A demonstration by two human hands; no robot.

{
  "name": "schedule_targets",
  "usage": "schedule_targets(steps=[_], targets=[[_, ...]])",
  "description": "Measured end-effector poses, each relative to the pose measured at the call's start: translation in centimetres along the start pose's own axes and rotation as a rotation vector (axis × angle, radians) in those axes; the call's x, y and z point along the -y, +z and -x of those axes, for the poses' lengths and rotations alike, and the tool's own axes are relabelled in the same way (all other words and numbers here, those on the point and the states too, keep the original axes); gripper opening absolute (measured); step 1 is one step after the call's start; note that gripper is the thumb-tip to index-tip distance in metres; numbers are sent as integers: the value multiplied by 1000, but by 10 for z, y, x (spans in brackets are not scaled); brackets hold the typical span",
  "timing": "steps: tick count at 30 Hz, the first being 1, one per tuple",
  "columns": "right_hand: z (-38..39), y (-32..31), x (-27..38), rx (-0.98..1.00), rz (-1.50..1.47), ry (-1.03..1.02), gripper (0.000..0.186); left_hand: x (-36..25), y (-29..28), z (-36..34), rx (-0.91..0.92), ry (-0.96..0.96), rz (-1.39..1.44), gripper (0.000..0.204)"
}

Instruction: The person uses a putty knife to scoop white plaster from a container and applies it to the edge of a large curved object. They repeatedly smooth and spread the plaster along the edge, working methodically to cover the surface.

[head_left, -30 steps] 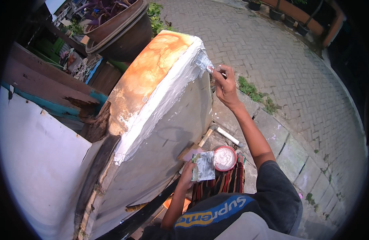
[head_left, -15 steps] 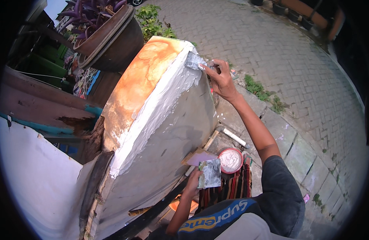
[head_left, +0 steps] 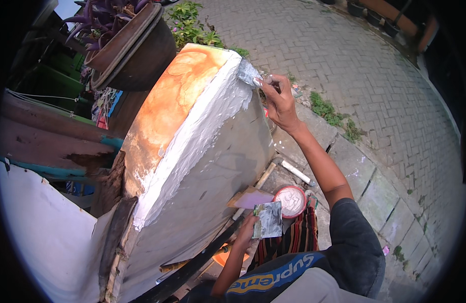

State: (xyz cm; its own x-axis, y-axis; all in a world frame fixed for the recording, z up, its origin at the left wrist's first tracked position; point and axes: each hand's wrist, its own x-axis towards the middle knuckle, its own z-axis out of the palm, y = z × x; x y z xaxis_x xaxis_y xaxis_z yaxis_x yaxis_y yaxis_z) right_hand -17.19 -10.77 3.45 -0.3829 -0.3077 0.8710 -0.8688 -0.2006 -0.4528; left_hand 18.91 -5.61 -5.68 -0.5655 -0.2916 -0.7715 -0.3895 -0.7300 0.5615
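My right hand [head_left: 282, 103] is closed on a flat, putty-smeared scraper [head_left: 248, 73], pressed to the upper far end of a thick band of white paste [head_left: 187, 146] along the edge of a curved panel. The panel's top face [head_left: 172, 91] is stained orange-brown, its side [head_left: 212, 187] grey. Lower down, my left hand [head_left: 248, 227] grips a square, paste-smeared plate [head_left: 268, 220]. Just beside that stands a round red-rimmed tub [head_left: 290, 200] of white paste.
A large pot [head_left: 126, 60] with purple plants stands at upper left, above weathered boards [head_left: 51, 136] and a white sheet [head_left: 41, 222]. White pipe [head_left: 296, 171] and a purple board [head_left: 250, 198] lie low beside the panel. A paved road [head_left: 369, 86] runs along the right behind concrete slabs [head_left: 374, 202].
My right hand and scraper have shifted slightly left and up in the view, staying at the top corner. The view has turned a little; the plate in my left hand appears slightly further right and lower.
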Motion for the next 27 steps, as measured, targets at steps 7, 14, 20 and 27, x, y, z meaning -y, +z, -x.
schedule_targets(steps=[7, 14, 20, 27], targets=[[10, -31, 44, -221, -565, 608, 34, -9, 9, 0, -41, 59, 124, 39], [69, -83, 106, 153, -625, 787, 31, -83, 38, -6, 172, 119, 470, 25], [97, -94, 135, 316, 35, 306, 48, -122, 71, 18, 398, 91, 726, 23], [113, -103, 155, 300, 192, 245, 48, -111, 62, 15, 669, 47, 833, 24]])
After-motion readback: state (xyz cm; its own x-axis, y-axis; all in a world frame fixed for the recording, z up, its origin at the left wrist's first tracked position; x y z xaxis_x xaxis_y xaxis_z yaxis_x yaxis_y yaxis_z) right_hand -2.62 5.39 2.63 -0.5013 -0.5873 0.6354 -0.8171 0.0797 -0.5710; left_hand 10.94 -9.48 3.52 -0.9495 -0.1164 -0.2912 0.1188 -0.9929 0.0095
